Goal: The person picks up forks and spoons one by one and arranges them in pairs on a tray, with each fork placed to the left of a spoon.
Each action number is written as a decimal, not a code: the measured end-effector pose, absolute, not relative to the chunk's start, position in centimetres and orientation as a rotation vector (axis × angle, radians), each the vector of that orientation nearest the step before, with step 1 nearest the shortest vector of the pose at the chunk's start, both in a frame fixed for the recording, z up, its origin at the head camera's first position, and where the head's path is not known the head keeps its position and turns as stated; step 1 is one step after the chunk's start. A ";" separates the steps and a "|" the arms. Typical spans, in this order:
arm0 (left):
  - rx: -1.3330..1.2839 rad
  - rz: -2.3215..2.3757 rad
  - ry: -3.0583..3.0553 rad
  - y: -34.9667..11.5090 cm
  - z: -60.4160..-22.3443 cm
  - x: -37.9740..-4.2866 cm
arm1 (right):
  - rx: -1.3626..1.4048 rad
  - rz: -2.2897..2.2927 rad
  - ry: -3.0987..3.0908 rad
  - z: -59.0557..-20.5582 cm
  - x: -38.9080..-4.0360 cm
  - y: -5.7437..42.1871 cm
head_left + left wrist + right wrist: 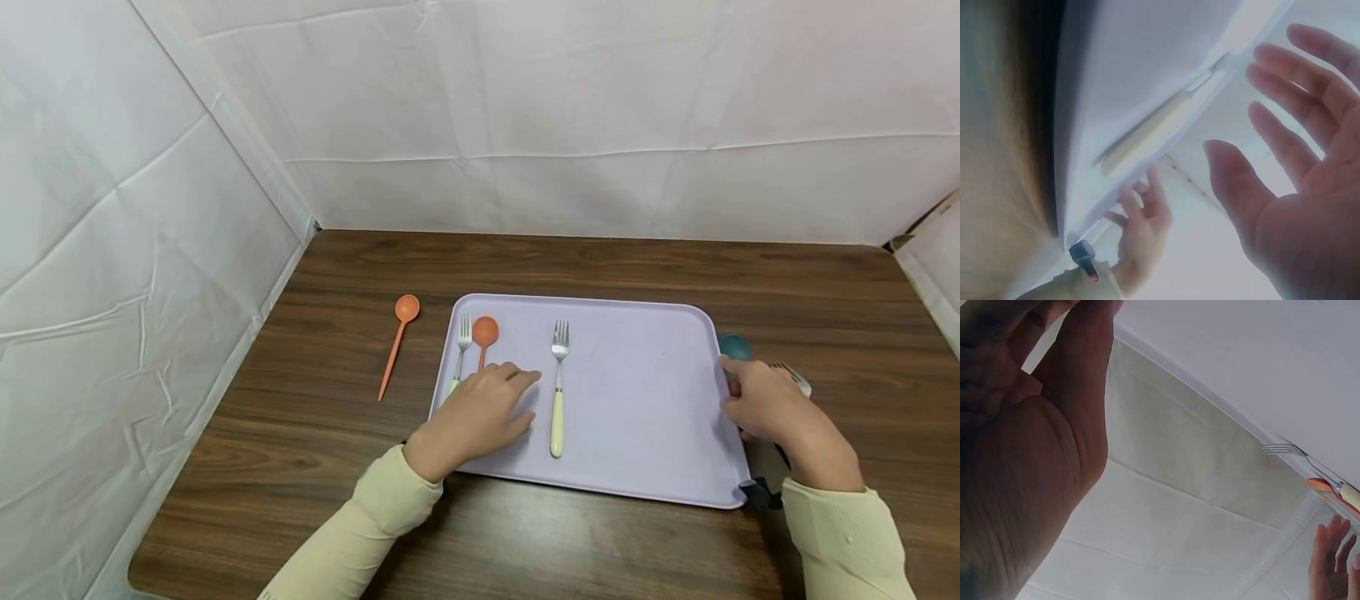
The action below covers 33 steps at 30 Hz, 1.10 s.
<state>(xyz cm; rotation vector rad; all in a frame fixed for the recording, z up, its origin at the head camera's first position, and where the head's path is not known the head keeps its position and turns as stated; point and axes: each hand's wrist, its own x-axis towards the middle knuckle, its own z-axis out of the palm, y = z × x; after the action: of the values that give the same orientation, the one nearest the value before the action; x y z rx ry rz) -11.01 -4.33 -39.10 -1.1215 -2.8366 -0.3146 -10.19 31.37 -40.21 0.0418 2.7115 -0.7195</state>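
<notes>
A lilac tray (pixel 637 400) lies on the table. My left hand (pixel 480 412) hovers over its left part with fingers spread and nothing held, as the left wrist view also shows. Partly under that hand, a green-handled fork (pixel 464 333) and an orange spoon (pixel 485 331) lie on the tray. A fork with a cream handle (pixel 557 425) lies to the right of the hand. My right hand (pixel 772 404) is at the tray's right rim, fingers bent. Near it are a teal spoon (pixel 735 347) and another fork (pixel 797 382), their handles hidden by the hand.
Another orange spoon (pixel 397 342) lies on the wooden table (pixel 322 333), left of the tray. White cloth walls (pixel 525 108) stand behind the table and on the left. A dark strap (pixel 761 494) shows by the tray's front right corner.
</notes>
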 end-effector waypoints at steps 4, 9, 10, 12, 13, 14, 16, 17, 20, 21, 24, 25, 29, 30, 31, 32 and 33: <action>-1.059 -0.368 -2.812 -4.8 -39.0 -11.3 | 0.045 -0.717 2.706 -40.2 -10.2 31.3; -0.977 -0.430 -2.784 -5.5 -38.9 -11.6 | 0.055 -0.712 2.698 -40.1 -10.1 31.3; -0.961 -0.446 -2.775 -5.6 -39.0 -11.7 | 0.056 -0.713 2.697 -40.0 -10.1 31.3; -0.925 -0.471 -2.762 -5.9 -39.0 -11.9 | 0.057 -0.715 2.697 -40.0 -10.2 31.3; -0.908 -0.483 -2.755 -6.1 -39.0 -12.0 | 0.059 -0.714 2.698 -40.0 -10.1 31.3; -0.895 -0.496 -2.747 -6.3 -39.0 -12.1 | 0.057 -0.715 2.699 -40.0 -10.1 31.2; -0.871 -0.518 -2.739 -6.6 -39.0 -12.2 | 0.055 -0.714 2.703 -40.0 -10.2 31.3; -0.865 -0.523 -2.735 -6.7 -39.1 -12.3 | 0.056 -0.712 2.706 -40.0 -10.1 31.3; -0.859 -0.541 -2.727 -6.9 -39.1 -12.4 | 0.048 -0.709 2.709 -40.0 -10.2 31.3; -0.857 -0.542 -2.726 -7.0 -39.1 -12.4 | 0.048 -0.709 2.709 -40.1 -10.2 31.3; -0.838 -0.538 -2.719 -7.3 -39.2 -12.5 | 0.046 -0.708 2.703 -40.1 -10.1 31.3; -0.829 -0.535 -2.716 -7.4 -39.2 -12.6 | 0.046 -0.708 2.703 -40.1 -10.1 31.3; -0.784 -0.539 -2.710 -8.0 -39.1 -12.7 | 0.047 -0.708 2.704 -40.1 -10.2 31.3; -0.774 -0.546 -2.707 -8.1 -39.1 -12.8 | 0.046 -0.707 2.706 -40.1 -10.2 31.3; -0.766 -0.553 -2.706 -8.3 -39.0 -12.8 | 0.047 -0.705 2.708 -40.1 -10.2 31.3; -0.760 -0.560 -2.706 -8.4 -39.0 -12.9 | 0.046 -0.703 2.709 -40.1 -10.2 31.3; -0.752 -0.566 -2.708 -8.6 -39.0 -12.9 | 0.046 -0.701 2.708 -40.1 -10.2 31.3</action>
<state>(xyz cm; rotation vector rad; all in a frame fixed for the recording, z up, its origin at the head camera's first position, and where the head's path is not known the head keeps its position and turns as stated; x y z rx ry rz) -12.92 -8.60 -39.02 -0.7522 -2.7075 -0.5660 -10.20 31.31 -40.08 0.0461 2.7081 -0.7007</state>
